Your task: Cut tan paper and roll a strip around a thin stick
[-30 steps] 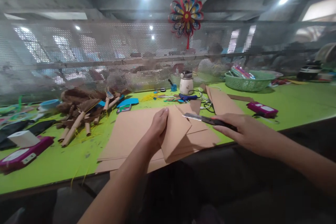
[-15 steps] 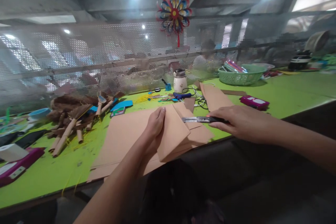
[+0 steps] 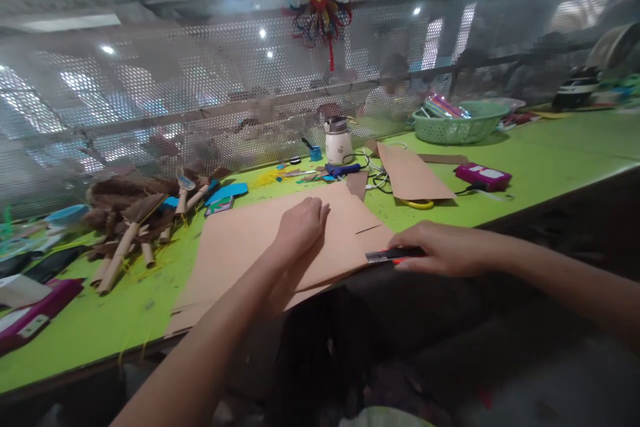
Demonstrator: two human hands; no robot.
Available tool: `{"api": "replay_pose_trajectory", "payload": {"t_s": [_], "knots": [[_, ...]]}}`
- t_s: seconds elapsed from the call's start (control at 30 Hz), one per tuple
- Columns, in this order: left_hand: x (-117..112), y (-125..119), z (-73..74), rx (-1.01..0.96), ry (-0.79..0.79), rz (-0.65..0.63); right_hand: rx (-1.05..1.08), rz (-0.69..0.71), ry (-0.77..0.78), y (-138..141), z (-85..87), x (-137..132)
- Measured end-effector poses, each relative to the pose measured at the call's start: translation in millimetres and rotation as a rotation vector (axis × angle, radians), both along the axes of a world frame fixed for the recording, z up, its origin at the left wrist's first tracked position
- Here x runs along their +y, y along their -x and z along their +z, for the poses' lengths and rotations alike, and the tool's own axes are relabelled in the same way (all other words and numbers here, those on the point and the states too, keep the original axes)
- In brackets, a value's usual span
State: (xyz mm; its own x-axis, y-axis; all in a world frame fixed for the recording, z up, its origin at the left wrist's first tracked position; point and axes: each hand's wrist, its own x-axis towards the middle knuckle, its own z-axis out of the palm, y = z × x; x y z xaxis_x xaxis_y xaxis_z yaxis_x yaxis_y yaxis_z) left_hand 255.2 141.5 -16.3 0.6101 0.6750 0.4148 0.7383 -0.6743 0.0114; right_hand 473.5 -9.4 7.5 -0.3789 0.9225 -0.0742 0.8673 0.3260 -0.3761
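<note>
Large sheets of brown kraft paper (image 3: 240,240) lie stacked at the table's front edge. My left hand (image 3: 303,227) rests on the sheets with its fingers curled together, gripping or pressing the paper; the fingertips are partly hidden. A short dark slit shows in the paper's right part. At the right front corner, my right hand (image 3: 435,248) is closed around a utility knife (image 3: 395,254) with a black and red handle. Its blade points left and meets the paper's edge. Behind the hands lies a separate brown paper piece (image 3: 413,173).
On the green table (image 3: 550,160) stand a white bottle (image 3: 339,141), a blue glue gun (image 3: 343,169) with cables and a green basket (image 3: 457,123). A magenta power strip (image 3: 483,177) lies right, another (image 3: 40,313) left. Brown paper tubes (image 3: 120,257) are heaped left. A perforated screen (image 3: 200,93) rises behind.
The folded paper flap under my left hand now lies flatter. My right hand has brought the knife down and nearer, from the fold to the front right edge. The view has tilted down slightly.
</note>
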Motion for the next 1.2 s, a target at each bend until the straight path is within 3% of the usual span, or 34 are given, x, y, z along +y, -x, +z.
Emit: {"api": "replay_pose_trajectory", "payload": {"t_s": [0.1,0.23,0.4,0.57,0.67,0.9,1.2], "knots": [[-3,-2,-15.6,0.082,-0.009,-0.001,0.06,-0.067,0.007,0,-17.7,-5],[-1,-2,-24.6,0.131,-0.03,-0.009,0.058,-0.13,-0.013,6,-24.9,-16],[-4,-3,-15.6,0.131,-0.033,-0.164,0.095,-0.122,-0.006,9,-29.1,-23],[-21,7,-6.4,0.087,0.171,-0.404,0.109,-0.129,0.008,8,-34.7,-21],[-29,15,-6.8,0.106,0.192,-0.474,0.136,-0.126,0.035,8,-35.1,-17],[-36,19,-15.3,0.118,0.137,-0.417,0.145,-0.104,0.041,9,-29.7,-18],[-37,19,-14.9,0.154,0.099,-0.41,0.077,-0.12,-0.002,6,-22.2,-24]]}}
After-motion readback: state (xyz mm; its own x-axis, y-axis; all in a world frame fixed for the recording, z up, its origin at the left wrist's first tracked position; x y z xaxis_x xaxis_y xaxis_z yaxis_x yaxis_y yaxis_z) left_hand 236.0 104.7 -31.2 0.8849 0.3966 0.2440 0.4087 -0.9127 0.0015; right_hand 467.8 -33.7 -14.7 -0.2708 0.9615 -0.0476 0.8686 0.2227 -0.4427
